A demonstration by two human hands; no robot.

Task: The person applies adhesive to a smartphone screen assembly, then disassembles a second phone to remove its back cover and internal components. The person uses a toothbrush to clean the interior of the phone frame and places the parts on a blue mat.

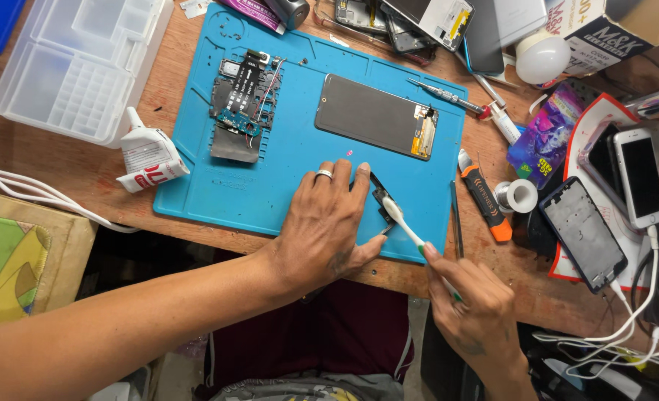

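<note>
Head view: left hand (322, 226) presses flat, fingers together, pinning a small black phone part (380, 202) near the front edge of the blue mat (285, 171). Right hand (470, 301) is clamped on a toothbrush (406, 226), bristles touching the steadied part.

Lighting: bright, even and diffuse, falling from above; colours full, the blue work mat (292, 171) evenly lit with no hot spots. Shadows: soft and short, one under the left hand (328, 226) on the mat, another beneath the glue tube (147, 157) on the counter (92, 174). Below the counter edge the scene drops to deep shade. Glare: mild sheen on the white bulb (542, 58), the clear plastic organiser (77, 63) and the white phone (640, 178). Focus: sharp across the centre; slight softness on the right hand (478, 308) and the near forearm. Distortion: wide-angle bending toward the corners, edges of things there curved.
</note>
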